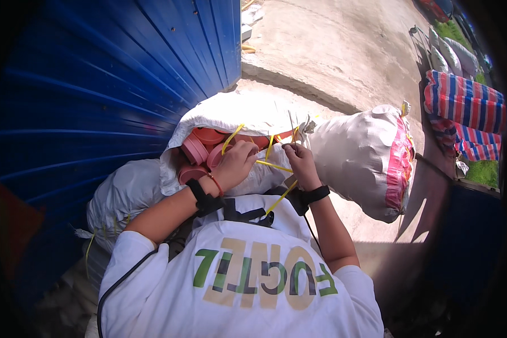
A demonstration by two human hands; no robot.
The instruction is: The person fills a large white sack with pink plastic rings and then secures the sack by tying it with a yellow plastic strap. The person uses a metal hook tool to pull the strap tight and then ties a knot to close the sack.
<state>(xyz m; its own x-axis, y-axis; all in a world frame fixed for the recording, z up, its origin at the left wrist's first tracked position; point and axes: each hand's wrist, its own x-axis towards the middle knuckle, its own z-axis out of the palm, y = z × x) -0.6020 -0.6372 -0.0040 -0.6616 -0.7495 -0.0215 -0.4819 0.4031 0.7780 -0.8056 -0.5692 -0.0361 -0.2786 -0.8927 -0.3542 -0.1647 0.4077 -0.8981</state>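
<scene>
Yellow strap (273, 165) is stretched at the open white sack (225, 112), between the left hand (238, 164), whose grip cannot be told, and the right hand (303, 165), by which a thin rod (292, 127) is pinched.

White sack (222, 112), red pots (194, 150) inside, yellow strap (274, 166)
</scene>
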